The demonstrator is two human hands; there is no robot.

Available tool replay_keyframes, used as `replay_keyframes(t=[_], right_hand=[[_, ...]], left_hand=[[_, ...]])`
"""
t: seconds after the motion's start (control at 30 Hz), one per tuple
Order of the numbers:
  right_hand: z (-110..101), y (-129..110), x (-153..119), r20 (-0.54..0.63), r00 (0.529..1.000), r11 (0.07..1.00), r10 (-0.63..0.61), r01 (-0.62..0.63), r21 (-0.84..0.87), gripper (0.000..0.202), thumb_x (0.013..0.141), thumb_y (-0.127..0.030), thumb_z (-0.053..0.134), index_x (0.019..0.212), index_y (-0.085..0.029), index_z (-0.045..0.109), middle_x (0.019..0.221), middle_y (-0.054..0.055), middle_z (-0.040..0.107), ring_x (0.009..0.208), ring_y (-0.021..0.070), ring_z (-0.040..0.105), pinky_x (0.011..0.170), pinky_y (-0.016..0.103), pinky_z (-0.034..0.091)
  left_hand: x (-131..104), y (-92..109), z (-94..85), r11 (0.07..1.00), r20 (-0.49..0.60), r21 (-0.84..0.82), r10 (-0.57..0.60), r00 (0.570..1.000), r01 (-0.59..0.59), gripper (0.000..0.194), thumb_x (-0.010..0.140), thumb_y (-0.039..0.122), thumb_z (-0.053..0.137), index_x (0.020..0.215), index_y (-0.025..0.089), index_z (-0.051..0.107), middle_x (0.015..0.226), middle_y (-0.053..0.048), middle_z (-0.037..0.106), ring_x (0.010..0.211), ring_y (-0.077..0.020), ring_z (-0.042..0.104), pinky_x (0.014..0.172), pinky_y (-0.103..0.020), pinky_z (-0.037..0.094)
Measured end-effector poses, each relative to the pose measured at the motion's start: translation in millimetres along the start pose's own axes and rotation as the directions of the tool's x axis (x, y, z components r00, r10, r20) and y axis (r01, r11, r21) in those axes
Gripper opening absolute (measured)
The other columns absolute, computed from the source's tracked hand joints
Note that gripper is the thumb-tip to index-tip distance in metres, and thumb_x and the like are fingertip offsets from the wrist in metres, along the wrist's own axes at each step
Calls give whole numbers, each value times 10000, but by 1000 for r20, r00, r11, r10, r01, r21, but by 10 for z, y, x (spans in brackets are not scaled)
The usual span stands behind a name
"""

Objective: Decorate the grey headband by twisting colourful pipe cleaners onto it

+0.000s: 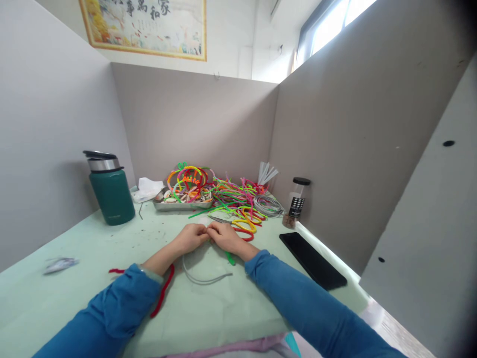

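My left hand [191, 237] and my right hand [225, 235] meet over the table, fingertips pinched together. Whatever sits between the fingers is too small and hidden to name. Below them curves a grey wire [203, 283], one end passing near my left hand. A green pipe cleaner [230, 258] pokes out under my right hand. By my left forearm lies a red pipe cleaner [163, 296], partly covered by the sleeve. Just beyond my right hand are scissors [222, 220] with pointed blades, beside yellow and red loops.
A metal tray [182, 206] holds small pieces and colourful pipe-cleaner hoops. Right of it lie a heap of pipe cleaners [238, 194] and a grey wire coil [268, 205]. A green bottle [112, 196], a clear jar [296, 204] and a black phone [312, 259] stand or lie around; partitions enclose the table.
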State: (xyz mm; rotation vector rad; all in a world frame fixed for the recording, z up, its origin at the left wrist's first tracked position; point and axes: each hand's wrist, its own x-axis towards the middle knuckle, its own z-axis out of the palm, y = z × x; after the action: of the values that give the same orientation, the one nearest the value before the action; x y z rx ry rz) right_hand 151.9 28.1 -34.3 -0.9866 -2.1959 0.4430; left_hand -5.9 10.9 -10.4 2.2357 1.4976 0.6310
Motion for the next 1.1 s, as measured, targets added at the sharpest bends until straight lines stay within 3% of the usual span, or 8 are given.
replay_keyframes(t=[1.1], right_hand=[[-8, -13, 2, -2, 1000, 999, -11, 11, -42, 228, 868, -289, 422, 808, -169, 606, 699, 9, 603, 633, 113, 501, 564, 218, 308]], left_hand=[[-1, 3, -5, 1000, 4, 23, 5, 1000, -5, 245, 706, 370, 443, 655, 163, 565, 559, 3, 571, 525, -118, 467, 500, -204, 298]])
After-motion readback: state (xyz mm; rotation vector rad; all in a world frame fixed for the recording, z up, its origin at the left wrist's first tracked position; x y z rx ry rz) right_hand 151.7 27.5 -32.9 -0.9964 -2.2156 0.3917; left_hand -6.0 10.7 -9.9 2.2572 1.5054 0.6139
